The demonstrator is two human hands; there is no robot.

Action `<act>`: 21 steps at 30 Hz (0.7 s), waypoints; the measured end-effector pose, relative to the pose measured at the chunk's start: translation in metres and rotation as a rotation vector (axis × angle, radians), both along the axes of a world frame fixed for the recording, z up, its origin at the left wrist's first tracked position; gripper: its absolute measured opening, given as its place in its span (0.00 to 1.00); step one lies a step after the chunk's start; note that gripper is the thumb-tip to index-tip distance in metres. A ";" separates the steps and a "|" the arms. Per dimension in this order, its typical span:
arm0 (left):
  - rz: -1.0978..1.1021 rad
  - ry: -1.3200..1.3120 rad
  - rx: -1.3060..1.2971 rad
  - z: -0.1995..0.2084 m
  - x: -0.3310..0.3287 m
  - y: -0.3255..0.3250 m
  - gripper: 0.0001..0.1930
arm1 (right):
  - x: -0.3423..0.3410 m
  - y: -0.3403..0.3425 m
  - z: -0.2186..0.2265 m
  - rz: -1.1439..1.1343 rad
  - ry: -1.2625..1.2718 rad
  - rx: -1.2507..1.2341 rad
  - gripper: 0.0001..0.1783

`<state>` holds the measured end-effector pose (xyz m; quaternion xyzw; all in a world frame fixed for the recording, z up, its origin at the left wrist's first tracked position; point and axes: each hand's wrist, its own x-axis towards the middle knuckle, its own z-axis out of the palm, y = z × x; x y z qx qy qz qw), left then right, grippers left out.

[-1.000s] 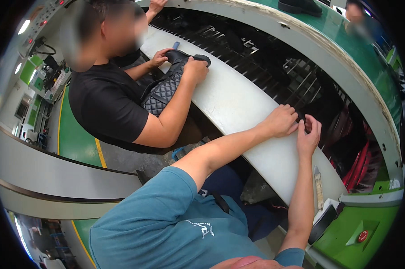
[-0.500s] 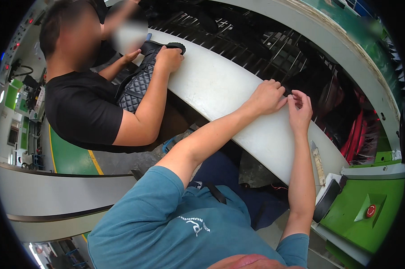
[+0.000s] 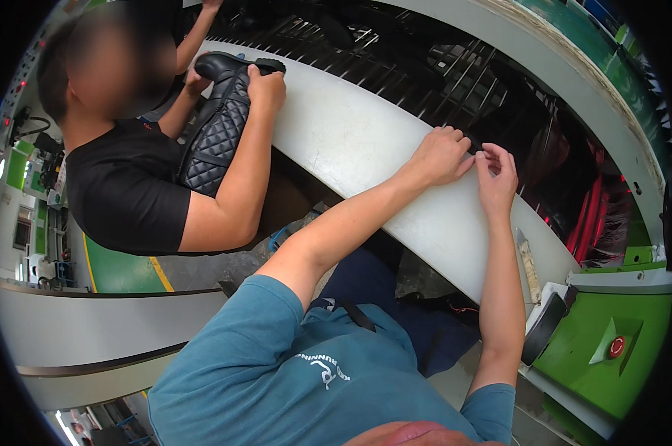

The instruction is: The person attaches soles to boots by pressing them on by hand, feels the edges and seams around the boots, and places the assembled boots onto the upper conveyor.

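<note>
My left hand (image 3: 441, 157) is at the far edge of the white tabletop (image 3: 365, 152), fingers curled over and thumb pointing at the other hand. Close beside it, my right hand (image 3: 497, 177) is raised with bent fingers, thumb and forefinger nearly together. Between the two sets of fingertips shows a small dark piece (image 3: 476, 146); its kind is too small and too hidden against the dark background to make out. Both hands seem closed on it. A knife-like tool with a worn, pale wrapped handle (image 3: 531, 279) lies on the tabletop by my right forearm.
At the left, a co-worker in a black shirt holds a black quilted boot (image 3: 218, 137) over the tabletop. Beyond the far edge runs a rack of metal rods (image 3: 380, 85) with dark items. A green machine housing (image 3: 581, 357) with a red button (image 3: 616, 347) stands at right.
The co-worker has shifted leftward and tilted the quilted boot more upright, toe toward the upper left. My hands stay at nearly the same place, with only slight finger movement.
</note>
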<state>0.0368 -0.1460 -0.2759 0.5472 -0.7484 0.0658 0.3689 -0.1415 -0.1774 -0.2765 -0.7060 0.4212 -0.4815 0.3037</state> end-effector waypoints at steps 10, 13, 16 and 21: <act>-0.002 -0.011 0.028 -0.003 0.002 -0.009 0.12 | 0.001 -0.006 -0.001 -0.012 -0.006 0.017 0.13; -0.002 -0.009 0.045 -0.004 0.000 -0.007 0.12 | -0.001 -0.005 -0.003 -0.020 0.008 0.002 0.13; -0.004 -0.006 0.046 -0.006 0.002 -0.008 0.12 | 0.000 -0.005 -0.003 -0.024 0.026 0.005 0.13; 0.007 -0.021 0.049 -0.010 0.003 -0.009 0.12 | 0.001 -0.006 -0.005 -0.019 -0.001 -0.007 0.13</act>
